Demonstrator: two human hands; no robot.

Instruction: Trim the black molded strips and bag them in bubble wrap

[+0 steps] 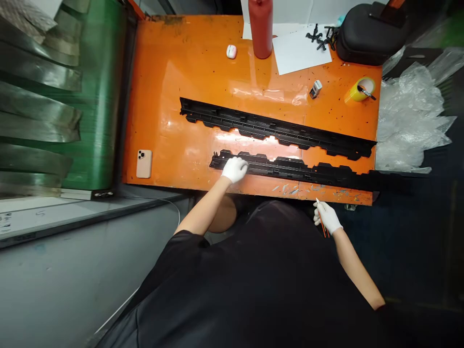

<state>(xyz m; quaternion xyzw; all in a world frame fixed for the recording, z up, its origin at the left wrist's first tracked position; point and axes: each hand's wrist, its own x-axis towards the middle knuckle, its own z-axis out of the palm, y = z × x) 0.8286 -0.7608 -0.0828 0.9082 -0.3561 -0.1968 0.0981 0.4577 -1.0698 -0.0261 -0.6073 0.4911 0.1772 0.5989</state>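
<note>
Two long black plastic trim strips lie across the orange table (188, 72). My left hand (234, 169), in a white glove, rests with curled fingers on the left end of the nearer strip (308, 172). The farther strip (275, 128) lies untouched behind it. My right hand (326, 216), also gloved, hovers just off the table's front edge, closed on a thin orange-handled tool (321, 217) with its tip pointing up toward the table.
A phone (144, 163) lies at the table's left front. At the back stand a red bottle (260, 26), white paper (300, 48), a black case (369, 34), yellow tape (359, 90) and small black clips (322, 36). Clear plastic wrap (413, 116) piles at right; a green conveyor (90, 92) runs at left.
</note>
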